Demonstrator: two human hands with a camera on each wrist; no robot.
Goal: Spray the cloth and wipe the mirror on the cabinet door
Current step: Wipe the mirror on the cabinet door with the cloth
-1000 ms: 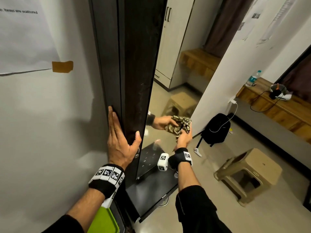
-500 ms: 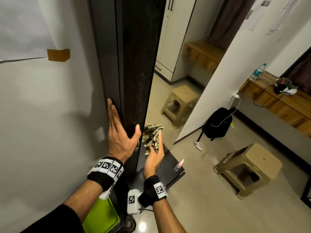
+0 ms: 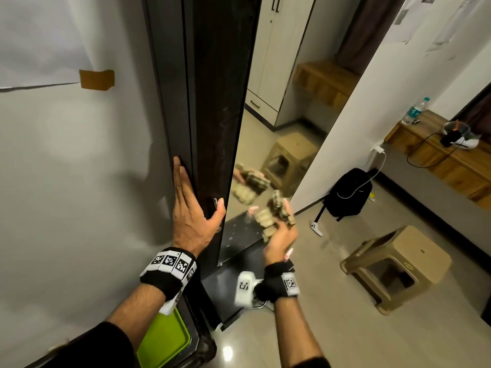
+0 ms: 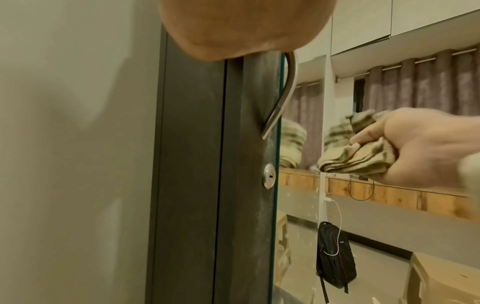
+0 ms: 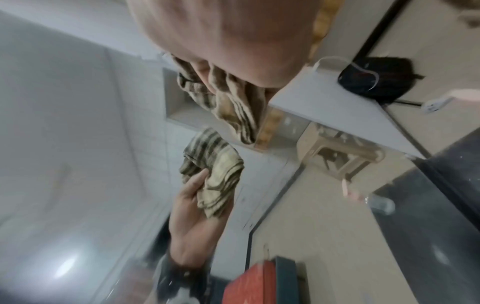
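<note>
Tall dark cabinet door (image 3: 212,102) edge-on, mirror (image 3: 276,144) on its face, left hand (image 3: 191,216) flat against the door edge, fingers straight, right hand (image 3: 279,235) bunching the striped cloth (image 3: 273,216) just off the glass, no legible labels.

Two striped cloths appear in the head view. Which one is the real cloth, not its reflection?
The real cloth is the lower right one, gripped by the right hand in front of the mirror. The upper left one lies inside the glass.
</note>
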